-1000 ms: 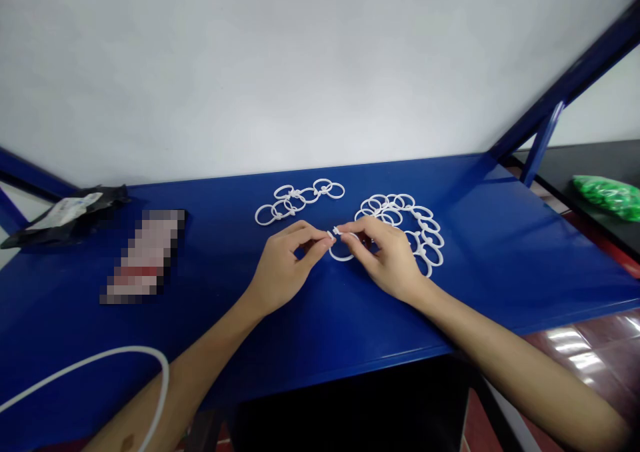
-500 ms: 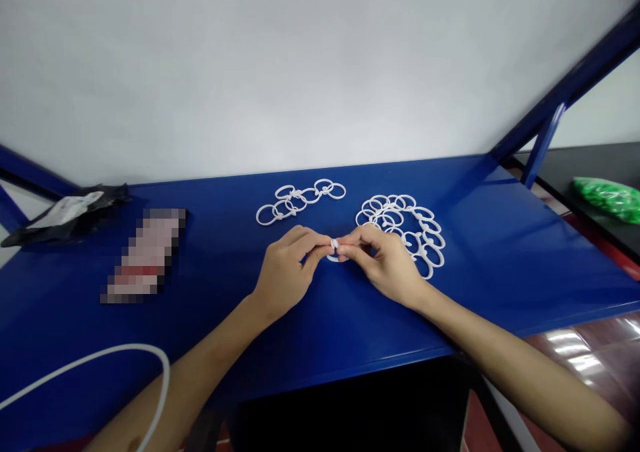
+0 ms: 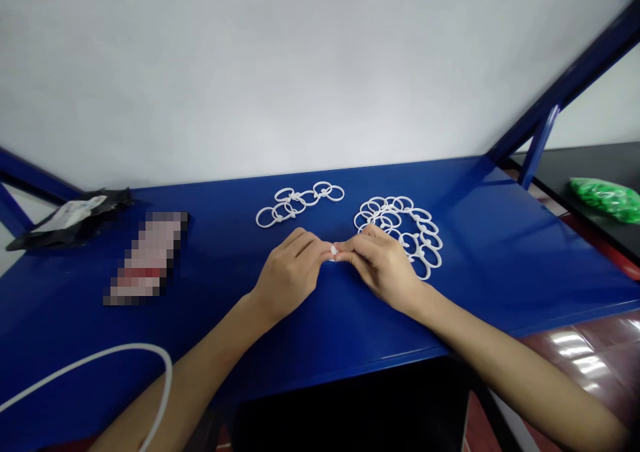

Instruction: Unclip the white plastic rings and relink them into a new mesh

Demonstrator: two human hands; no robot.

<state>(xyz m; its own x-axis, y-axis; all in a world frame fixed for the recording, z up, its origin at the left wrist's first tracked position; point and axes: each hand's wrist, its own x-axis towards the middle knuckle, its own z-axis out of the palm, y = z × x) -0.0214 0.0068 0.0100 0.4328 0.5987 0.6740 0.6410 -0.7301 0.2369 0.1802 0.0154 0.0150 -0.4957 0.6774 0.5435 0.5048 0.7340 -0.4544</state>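
Between the fingertips of both hands is a small white plastic ring (image 3: pixel 333 251), mostly covered by the fingers. My left hand (image 3: pixel 291 269) pinches it from the left, closed at thumb and forefinger. From the other side my right hand (image 3: pixel 387 262) pinches it too, its fingertips nearly meeting the left ones. Behind my left hand lies a short row of white rings (image 3: pixel 309 197). Close by my right hand a larger, curved group of white rings (image 3: pixel 423 229) spreads on the blue table (image 3: pixel 340 329), partly hidden by that hand.
A blurred-out flat object (image 3: pixel 150 249) and a black plastic packet (image 3: pixel 70 219) with a white label lie on the left. A white cable (image 3: pixel 125 347) loops over my left forearm. On a dark surface at right rests a bag of green pieces (image 3: pixel 605 199).
My fingertips have drawn closer together around the white ring, hiding more of it. My right fingers have curled in more. The view has shifted slightly.
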